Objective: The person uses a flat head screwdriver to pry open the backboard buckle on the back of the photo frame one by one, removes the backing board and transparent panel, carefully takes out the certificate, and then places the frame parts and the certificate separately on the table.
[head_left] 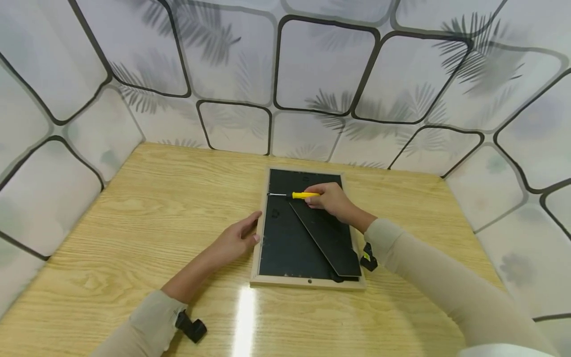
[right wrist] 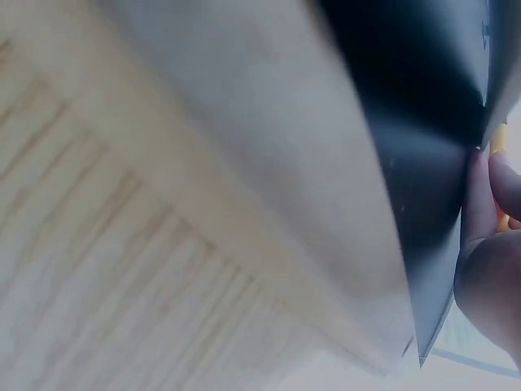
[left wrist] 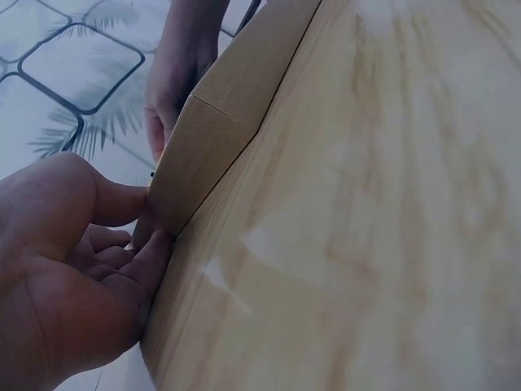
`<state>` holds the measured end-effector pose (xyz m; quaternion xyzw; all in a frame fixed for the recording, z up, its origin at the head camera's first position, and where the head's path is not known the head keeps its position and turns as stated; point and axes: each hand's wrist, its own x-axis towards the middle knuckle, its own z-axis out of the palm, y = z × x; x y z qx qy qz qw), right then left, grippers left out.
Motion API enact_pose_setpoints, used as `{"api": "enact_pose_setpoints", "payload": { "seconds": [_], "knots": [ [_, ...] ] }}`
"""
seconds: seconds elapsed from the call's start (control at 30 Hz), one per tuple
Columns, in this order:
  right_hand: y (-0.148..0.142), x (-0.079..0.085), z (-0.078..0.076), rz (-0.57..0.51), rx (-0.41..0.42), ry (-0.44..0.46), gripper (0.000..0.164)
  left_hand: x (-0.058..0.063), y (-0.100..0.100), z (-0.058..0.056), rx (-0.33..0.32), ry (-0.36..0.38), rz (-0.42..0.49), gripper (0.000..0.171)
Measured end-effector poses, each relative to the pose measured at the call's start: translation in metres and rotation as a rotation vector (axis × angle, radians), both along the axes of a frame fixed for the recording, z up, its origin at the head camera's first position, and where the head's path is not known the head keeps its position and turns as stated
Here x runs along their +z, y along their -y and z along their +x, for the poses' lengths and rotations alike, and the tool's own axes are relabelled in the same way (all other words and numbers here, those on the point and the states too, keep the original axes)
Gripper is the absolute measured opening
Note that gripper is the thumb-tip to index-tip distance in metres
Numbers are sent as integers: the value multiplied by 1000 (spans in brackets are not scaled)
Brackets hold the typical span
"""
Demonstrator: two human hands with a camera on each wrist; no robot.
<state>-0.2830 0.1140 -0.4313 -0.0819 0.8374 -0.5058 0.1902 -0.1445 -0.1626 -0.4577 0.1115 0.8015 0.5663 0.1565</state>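
Patterned wall [head_left: 321,64], wooden table [head_left: 134,218]; right grip [head_left: 331,199] around screwdriver [head_left: 298,195], left grip [head_left: 235,242] spread against frame [head_left: 285,281]

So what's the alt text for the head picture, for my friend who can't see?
A right hand holds a yellow-handled screwdriver over the black back of a wooden frame on a table, its tip at the left edge. The left hand touches the frame's left side, and a dark flap slants across the back.

Yellowish wood-grain table [head_left: 178,198], light glaring off it; pale wooden frame [head_left: 285,281] lying directly on it, black back upward
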Motion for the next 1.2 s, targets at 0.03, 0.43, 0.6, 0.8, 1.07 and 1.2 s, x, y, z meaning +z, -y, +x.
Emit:
{"api": "enact_pose_setpoints", "payload": {
  "seconds": [0.03,0.43,0.6,0.8,1.07,1.2],
  "knots": [
    [0,0,0,-3,2,1,34,1,0,0,0,1,-3,65],
    [0,5,1,43,25,-32,35,4,1,-3,-16,-13,-23,64],
    [1,5,1,111,46,-81,34,5,0,-3,-15,-31,-40,64],
    [2,9,2,133,50,-89,34,4,0,-4,-14,-29,-31,64],
    [4,13,0,162,93,-144,33,3,1,-3,-22,-16,-28,65],
    [9,22,-1,214,109,-202,30,2,1,-2,-18,-7,-42,65]
  ]
}}
